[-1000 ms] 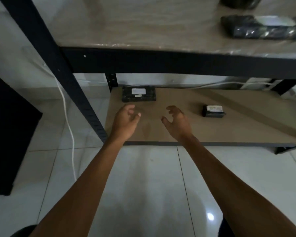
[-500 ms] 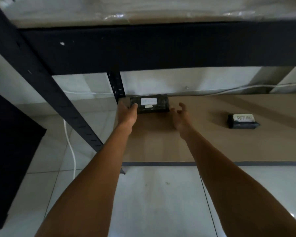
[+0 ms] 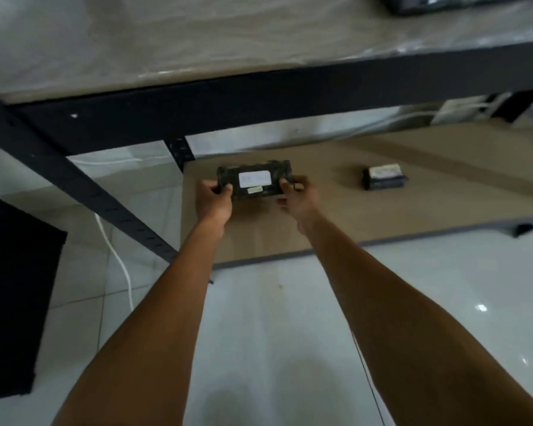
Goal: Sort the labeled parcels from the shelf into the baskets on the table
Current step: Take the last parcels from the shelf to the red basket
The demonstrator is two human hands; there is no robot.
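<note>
The dark metal shelf (image 3: 259,96) carried a lower board (image 3: 351,216) just above the tiled floor (image 3: 274,318). A black parcel (image 3: 254,179) with a white label (image 3: 254,179) was over the board's back left corner. A smaller labeled parcel (image 3: 383,178) lay well apart to its right. The left grip (image 3: 213,199) and right grip (image 3: 297,196) each curled round one end of the black parcel.

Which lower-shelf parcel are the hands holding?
The larger parcel at the left end, gripped by left hand and right hand; the smaller parcel lies untouched to its right.

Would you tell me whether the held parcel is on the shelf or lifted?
Probably lifted: left hand and right hand hold the parcel by its ends, shadow beneath; shelf contact cannot tell.
</note>
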